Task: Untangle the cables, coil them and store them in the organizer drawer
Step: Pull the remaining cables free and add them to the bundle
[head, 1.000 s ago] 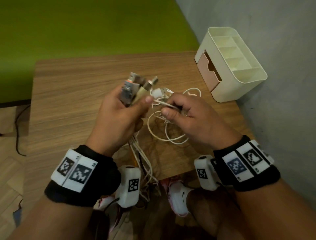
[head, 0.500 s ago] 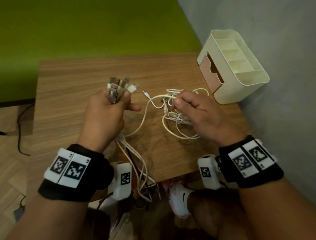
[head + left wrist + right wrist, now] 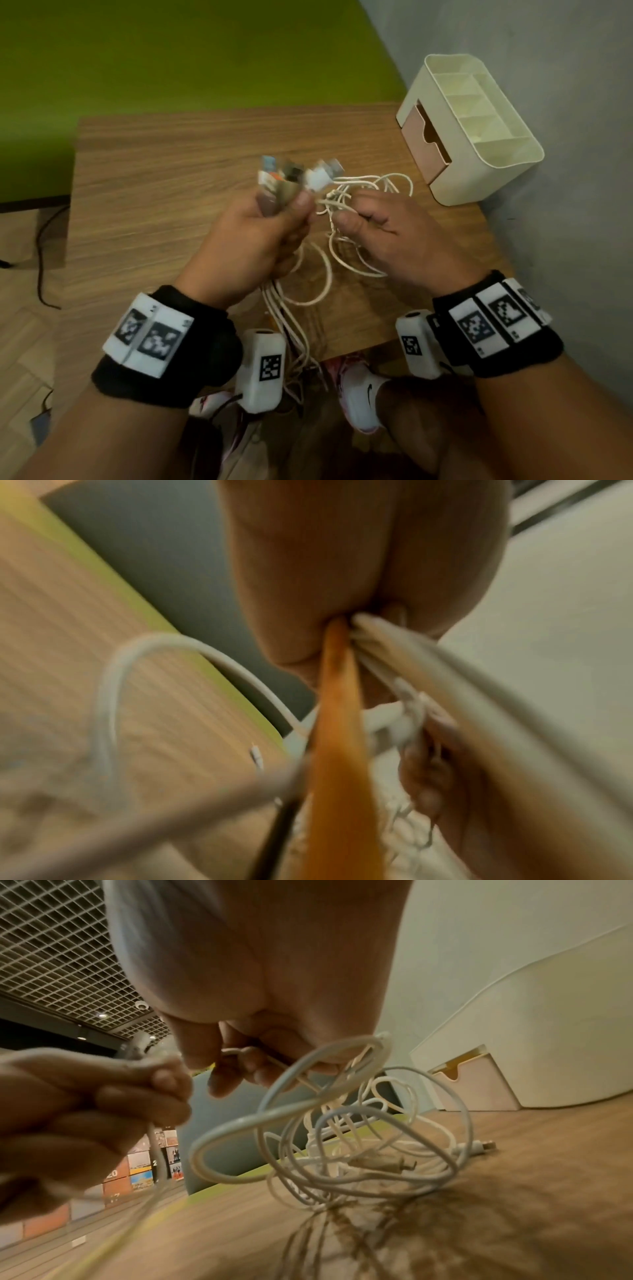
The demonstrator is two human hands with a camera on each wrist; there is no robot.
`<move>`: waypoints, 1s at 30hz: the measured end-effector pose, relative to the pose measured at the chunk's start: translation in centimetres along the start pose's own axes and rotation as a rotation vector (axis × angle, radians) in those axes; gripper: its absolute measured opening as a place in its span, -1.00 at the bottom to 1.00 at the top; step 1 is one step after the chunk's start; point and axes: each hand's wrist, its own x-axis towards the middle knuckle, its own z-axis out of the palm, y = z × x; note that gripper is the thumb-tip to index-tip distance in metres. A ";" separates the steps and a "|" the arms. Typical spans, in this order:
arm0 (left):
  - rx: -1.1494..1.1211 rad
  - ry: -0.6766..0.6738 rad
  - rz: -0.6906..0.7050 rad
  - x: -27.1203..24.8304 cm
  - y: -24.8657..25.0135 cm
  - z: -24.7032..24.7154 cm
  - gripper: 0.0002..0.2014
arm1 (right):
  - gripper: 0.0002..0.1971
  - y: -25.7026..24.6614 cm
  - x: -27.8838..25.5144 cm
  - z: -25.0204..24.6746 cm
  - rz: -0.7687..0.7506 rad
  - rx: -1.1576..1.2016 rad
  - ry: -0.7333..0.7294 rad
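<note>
The left hand [image 3: 253,236] grips a blurred bundle of plugs [image 3: 291,176], apparently USB; the right hand [image 3: 387,233] pinches a white cable [image 3: 308,1110] over the desk [image 3: 154,178].

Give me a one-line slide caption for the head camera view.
Left hand grips bundled cable plugs while right hand pinches tangled white cables above the wooden table.

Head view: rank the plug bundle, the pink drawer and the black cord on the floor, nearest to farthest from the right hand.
From the right hand:
1. Plug bundle, just to its left, gripped in the left hand.
2. Pink drawer, ahead and to the right, in the cream organizer.
3. Black cord, far left, on the floor beside the table.
</note>
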 end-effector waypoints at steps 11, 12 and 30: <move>0.548 0.391 0.144 0.9 -1.2 -1.6 -0.86 | -0.80 -0.2 0.2 -0.4 0.103 0.001 0.044; 0.572 0.389 0.212 0.8 -1.2 -1.1 -0.86 | -0.81 -0.1 0.2 -0.1 0.091 -0.041 0.018; 0.608 0.134 0.219 0.9 -1.3 0.3 -0.75 | -0.80 -1.2 0.4 1.2 -0.097 -0.029 0.193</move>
